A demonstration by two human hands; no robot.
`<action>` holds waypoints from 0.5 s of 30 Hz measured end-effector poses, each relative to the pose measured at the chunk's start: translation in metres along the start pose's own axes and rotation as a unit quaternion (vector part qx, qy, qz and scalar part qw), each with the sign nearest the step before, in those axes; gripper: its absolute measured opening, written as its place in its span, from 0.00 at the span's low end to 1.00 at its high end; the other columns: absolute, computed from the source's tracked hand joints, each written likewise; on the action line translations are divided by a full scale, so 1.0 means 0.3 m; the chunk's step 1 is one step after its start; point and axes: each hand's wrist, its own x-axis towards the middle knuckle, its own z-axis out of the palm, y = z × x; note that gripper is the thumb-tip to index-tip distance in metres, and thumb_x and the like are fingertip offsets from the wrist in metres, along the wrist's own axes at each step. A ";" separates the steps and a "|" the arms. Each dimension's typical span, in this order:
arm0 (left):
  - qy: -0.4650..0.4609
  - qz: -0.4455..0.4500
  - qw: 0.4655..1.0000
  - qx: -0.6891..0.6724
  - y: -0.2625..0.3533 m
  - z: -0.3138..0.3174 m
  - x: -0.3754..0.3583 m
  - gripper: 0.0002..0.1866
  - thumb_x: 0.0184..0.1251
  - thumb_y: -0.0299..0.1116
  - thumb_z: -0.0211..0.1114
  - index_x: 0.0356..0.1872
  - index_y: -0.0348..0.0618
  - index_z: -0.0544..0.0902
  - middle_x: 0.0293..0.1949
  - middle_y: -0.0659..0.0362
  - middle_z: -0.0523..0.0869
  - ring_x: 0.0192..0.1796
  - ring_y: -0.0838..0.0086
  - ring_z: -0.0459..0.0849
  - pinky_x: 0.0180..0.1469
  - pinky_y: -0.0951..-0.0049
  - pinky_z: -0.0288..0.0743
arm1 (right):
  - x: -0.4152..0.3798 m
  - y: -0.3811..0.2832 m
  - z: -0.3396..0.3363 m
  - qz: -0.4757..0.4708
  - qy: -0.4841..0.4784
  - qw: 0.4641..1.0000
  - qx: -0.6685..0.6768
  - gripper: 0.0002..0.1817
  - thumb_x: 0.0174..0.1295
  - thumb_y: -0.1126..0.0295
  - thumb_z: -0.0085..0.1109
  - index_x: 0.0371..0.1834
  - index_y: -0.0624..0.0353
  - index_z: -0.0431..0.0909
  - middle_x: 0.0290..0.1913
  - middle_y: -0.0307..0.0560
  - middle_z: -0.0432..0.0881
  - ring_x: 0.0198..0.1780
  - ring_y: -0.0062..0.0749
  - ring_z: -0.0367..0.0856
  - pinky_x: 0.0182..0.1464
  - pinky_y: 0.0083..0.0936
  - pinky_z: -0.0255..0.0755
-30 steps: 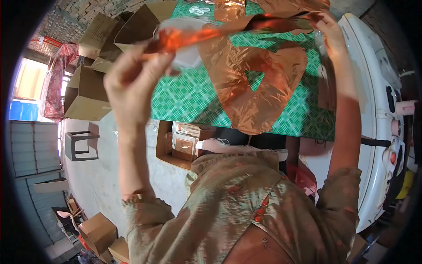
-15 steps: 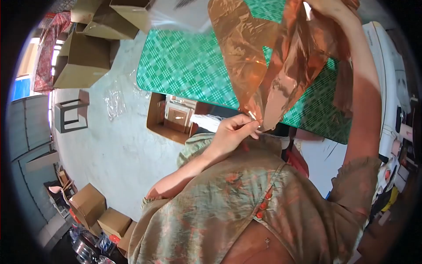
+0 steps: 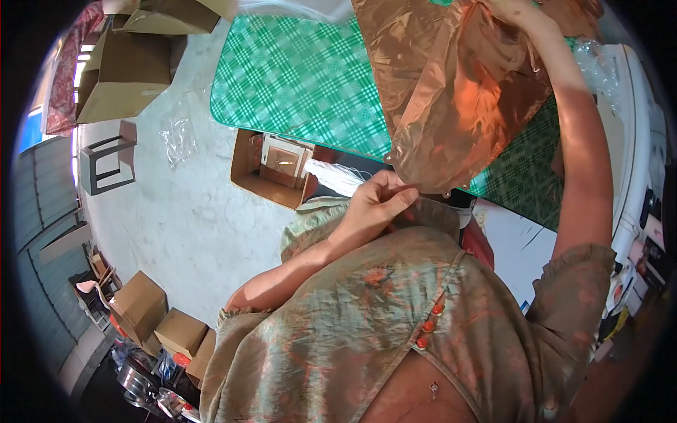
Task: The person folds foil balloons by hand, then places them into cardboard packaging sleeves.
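Note:
A copper-coloured, shiny foil balloon (image 3: pixel 451 106), limp and creased, hangs in front of me over the green checked table. My left hand (image 3: pixel 379 206) is closed in a pinch at its lower edge, close to my lap; what lies between the fingertips is partly hidden. High up at the top edge of the view, my right hand (image 3: pixel 513 10) grips the upper part of the balloon, its fingers partly cut off. Beside my left hand lies a bundle of white string (image 3: pixel 337 178), with loose strands trailing toward my fingers.
The green checked tablecloth (image 3: pixel 296 77) covers the table ahead. Below its edge stands an open cardboard box (image 3: pixel 243 169) with a white-framed item inside. A grey stool frame (image 3: pixel 107 168), a clear plastic wrapper (image 3: pixel 178 141) and cardboard boxes (image 3: pixel 137 307) are on the floor at left.
The foil has swung and spread, its lower part now wider and flatter above my left hand. My right hand has shifted slightly up and left. The view has tilted a little.

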 end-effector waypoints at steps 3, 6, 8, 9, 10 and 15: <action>0.019 -0.031 0.998 -0.041 0.042 0.014 0.002 0.23 0.85 0.52 0.62 0.60 0.41 0.79 0.52 0.55 0.93 0.42 0.73 0.92 0.30 0.73 0.80 | -0.005 0.000 0.000 -0.004 0.019 1.000 0.020 0.09 0.69 0.67 0.59 0.43 0.51 0.89 0.44 0.50 0.89 0.53 0.51 0.87 0.56 0.52 0.73; 0.011 -0.051 0.995 -0.089 0.047 0.007 0.006 0.26 0.88 0.55 0.55 0.60 0.39 0.80 0.53 0.53 0.93 0.43 0.68 0.93 0.31 0.70 0.82 | -0.006 0.008 0.015 -0.036 0.052 0.998 0.030 0.08 0.69 0.66 0.59 0.42 0.50 0.88 0.43 0.49 0.89 0.53 0.49 0.85 0.59 0.51 0.71; 0.004 -0.048 0.996 -0.078 0.043 0.004 0.009 0.26 0.89 0.55 0.53 0.60 0.39 0.81 0.54 0.53 0.93 0.44 0.67 0.93 0.32 0.69 0.83 | -0.005 0.005 0.016 -0.054 0.072 0.995 0.030 0.07 0.69 0.66 0.59 0.40 0.49 0.88 0.43 0.48 0.88 0.54 0.47 0.84 0.60 0.51 0.70; 0.000 -0.047 0.996 -0.073 0.040 0.003 0.009 0.26 0.89 0.54 0.52 0.60 0.39 0.81 0.54 0.53 0.93 0.44 0.67 0.93 0.32 0.68 0.84 | -0.003 -0.005 0.009 -0.055 0.074 0.995 0.030 0.07 0.68 0.66 0.59 0.40 0.48 0.88 0.43 0.47 0.88 0.54 0.46 0.84 0.61 0.50 0.69; 0.000 -0.049 0.996 -0.071 0.041 0.004 0.009 0.26 0.89 0.54 0.52 0.60 0.39 0.81 0.53 0.54 0.94 0.44 0.67 0.93 0.32 0.68 0.84 | -0.001 -0.004 0.016 -0.056 0.076 0.995 0.031 0.06 0.68 0.66 0.60 0.39 0.47 0.87 0.42 0.47 0.87 0.54 0.46 0.83 0.61 0.49 0.68; 0.001 -0.042 0.997 -0.069 0.040 0.001 0.010 0.26 0.89 0.54 0.53 0.59 0.39 0.83 0.52 0.54 0.94 0.45 0.66 0.94 0.31 0.67 0.85 | 0.018 0.009 0.057 -0.071 0.113 0.991 0.016 0.04 0.65 0.67 0.61 0.36 0.47 0.86 0.42 0.44 0.87 0.54 0.44 0.82 0.58 0.48 0.68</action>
